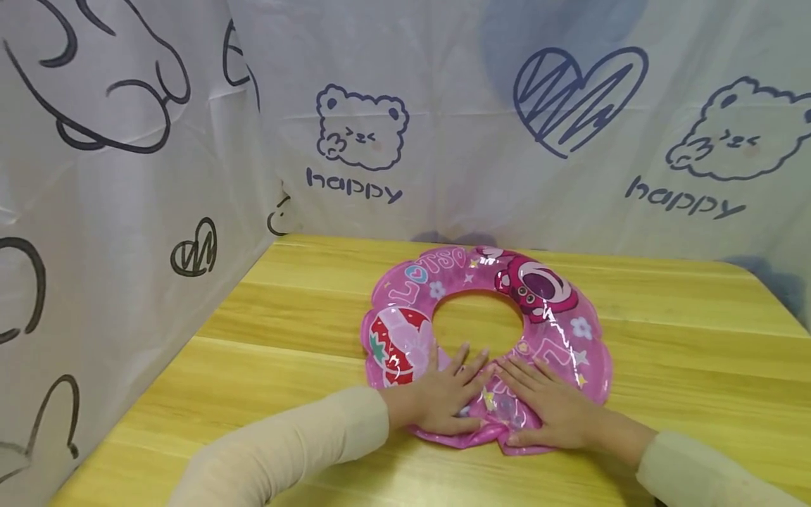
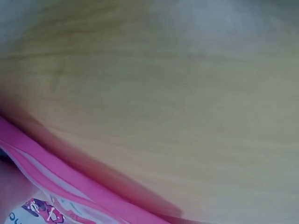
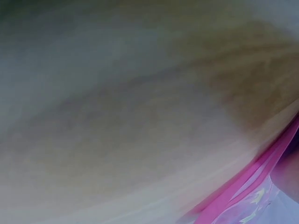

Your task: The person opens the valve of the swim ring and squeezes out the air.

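Note:
A pink inflatable swim ring [image 1: 586, 352] lies on the wooden table, printed with a strawberry, a bear, flowers and the letters LOTSO. My left hand [image 1: 443, 396] rests on its near side, fingers spread and straight. Close beside it, my right hand [image 1: 557, 412] presses on the ring with fingers extended toward the hole. Between the palms the near edge is creased and dips inward. In the left wrist view only a strip of the swim ring [image 2: 70, 179] shows at lower left. The right wrist view catches its edge [image 3: 238, 191] at lower right.
The yellow wood-grain table [image 1: 253, 331] runs back to a white curtain [image 1: 456, 169] with bear, heart and "happy" drawings. Another curtain [image 1: 127, 211] hangs along the left side. Both arms wear cream sleeves [image 1: 304, 440].

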Demonstrator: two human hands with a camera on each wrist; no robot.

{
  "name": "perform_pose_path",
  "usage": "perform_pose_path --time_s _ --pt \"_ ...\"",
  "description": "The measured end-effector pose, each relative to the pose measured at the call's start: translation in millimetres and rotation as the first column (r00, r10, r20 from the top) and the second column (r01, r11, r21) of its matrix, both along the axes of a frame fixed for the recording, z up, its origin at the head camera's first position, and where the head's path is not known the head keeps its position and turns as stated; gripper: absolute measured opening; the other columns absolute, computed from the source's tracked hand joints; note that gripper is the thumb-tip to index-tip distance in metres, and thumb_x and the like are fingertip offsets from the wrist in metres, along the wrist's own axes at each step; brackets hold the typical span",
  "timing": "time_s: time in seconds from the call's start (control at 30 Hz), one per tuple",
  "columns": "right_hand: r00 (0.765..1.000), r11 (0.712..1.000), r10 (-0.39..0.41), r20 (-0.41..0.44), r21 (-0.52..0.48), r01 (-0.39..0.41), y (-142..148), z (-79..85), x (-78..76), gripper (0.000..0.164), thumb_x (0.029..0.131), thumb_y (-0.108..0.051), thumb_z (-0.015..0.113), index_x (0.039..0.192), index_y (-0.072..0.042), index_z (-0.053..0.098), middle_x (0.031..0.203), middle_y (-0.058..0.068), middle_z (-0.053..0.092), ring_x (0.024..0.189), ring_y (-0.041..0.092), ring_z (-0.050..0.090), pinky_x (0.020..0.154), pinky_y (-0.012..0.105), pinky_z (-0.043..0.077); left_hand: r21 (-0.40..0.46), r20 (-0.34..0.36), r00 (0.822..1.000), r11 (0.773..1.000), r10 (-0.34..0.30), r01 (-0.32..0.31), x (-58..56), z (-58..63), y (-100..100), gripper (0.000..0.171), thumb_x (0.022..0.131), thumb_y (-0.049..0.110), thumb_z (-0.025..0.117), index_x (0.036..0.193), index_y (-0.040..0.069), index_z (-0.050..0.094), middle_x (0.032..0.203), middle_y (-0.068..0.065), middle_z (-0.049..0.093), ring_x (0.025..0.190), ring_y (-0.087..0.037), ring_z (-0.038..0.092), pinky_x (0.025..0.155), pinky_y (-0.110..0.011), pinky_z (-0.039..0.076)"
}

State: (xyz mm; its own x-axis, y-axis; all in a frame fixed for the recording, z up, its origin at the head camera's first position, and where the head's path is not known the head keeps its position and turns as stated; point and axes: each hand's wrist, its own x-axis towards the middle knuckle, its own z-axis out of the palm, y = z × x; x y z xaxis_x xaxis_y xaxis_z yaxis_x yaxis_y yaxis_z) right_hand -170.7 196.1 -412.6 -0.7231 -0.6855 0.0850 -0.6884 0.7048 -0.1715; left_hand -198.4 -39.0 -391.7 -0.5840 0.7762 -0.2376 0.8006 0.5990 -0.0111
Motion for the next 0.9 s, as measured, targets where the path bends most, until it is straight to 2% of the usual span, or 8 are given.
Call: perform_pose_path --time_s 0.1,0.27,0.4,0.53,0.67,0.77,0.9 --pt "1.0 1.0 -0.006 0.014 0.0 0.006 0 2.8 0.4 0.093 0.079 -0.068 0.052 0.145 -0.005 0.03 0.152 0.013 0.028 0.139 0.035 0.026 0.109 0.012 -0.019 -0.027 0.013 1.0 1.0 0.007 -0.007 -0.1 4.4 2 0.08 0.092 0.061 0.031 0.151 0.016 0.002 0.157 -0.006 -0.006 0.144 -0.033 -0.002 0.107 -0.069 0.003" --pt "1.0 1.0 0.006 0.009 -0.019 -0.006 5 8.4 1.8 0.096 0.078 -0.07 0.051 0.146 -0.006 0.028 0.151 0.015 0.028 0.142 0.031 0.019 0.108 0.011 -0.018 0.002 0.036 0.999 1.0 0.004 -0.004 -2.4 5.9 -3 0.086 0.089 0.066 0.033 0.151 0.017 0.0 0.158 -0.006 -0.005 0.144 -0.032 -0.003 0.108 -0.067 -0.001" --pt "0.997 0.999 0.041 -0.064 -0.032 -0.043 13 12.4 2.9 0.098 0.076 -0.071 0.052 0.146 -0.007 0.029 0.15 0.017 0.03 0.146 0.017 0.0 0.109 0.01 -0.016 0.021 -0.002 0.999 0.999 -0.044 0.044 -5.8 9.2 -11 0.094 0.084 0.071 0.037 0.151 0.016 0.001 0.157 -0.008 0.001 0.144 -0.033 0.001 0.108 -0.067 -0.001" --pt "0.985 0.995 0.092 -0.143 -0.019 -0.096 23 19.3 0.6 0.1 0.074 -0.073 0.053 0.145 -0.006 0.031 0.147 0.019 0.033 0.144 0.006 -0.01 0.111 0.012 -0.015 0.023 -0.036 0.997 0.997 -0.074 0.075 -12.4 17.3 -21 0.096 0.082 0.073 0.038 0.151 0.014 0.005 0.157 -0.009 0.006 0.144 -0.033 0.004 0.109 -0.065 0.0" --pt "0.984 0.994 0.108 -0.142 0.0 -0.109 41 29.7 -8.8 0.105 0.069 -0.074 0.056 0.145 -0.007 0.03 0.143 0.026 0.036 0.142 0.005 -0.014 0.11 0.014 -0.018 0.068 -0.024 0.998 0.996 -0.05 0.051 -26.6 25.2 -36 0.093 0.085 0.068 0.041 0.15 0.012 0.006 0.157 -0.012 0.004 0.144 -0.035 0.001 0.112 -0.062 -0.001" --pt "0.99 0.998 0.062 -0.125 0.009 -0.061 59 36.9 -20.9 0.104 0.067 -0.071 0.06 0.143 -0.005 0.034 0.141 0.029 0.036 0.145 0.016 -0.007 0.109 0.016 -0.02 0.118 -0.064 0.997 0.992 -0.034 0.041 -43.2 28.9 -51 0.088 0.088 0.061 0.044 0.15 0.009 0.009 0.156 -0.017 0.006 0.143 -0.039 0.002 0.113 -0.06 0.002" --pt "0.992 0.998 -0.051 -0.114 0.021 0.054 73 43.7 -39.9 0.085 0.08 -0.057 0.059 0.141 -0.001 0.036 0.144 0.029 0.032 0.144 0.032 0.007 0.109 0.022 -0.02 0.209 -0.082 0.996 0.978 0.03 -0.012 -64.6 29.4 -75 0.08 0.091 0.058 0.039 0.149 0.007 0.016 0.155 -0.019 0.01 0.143 -0.04 0.004 0.115 -0.056 0.003"
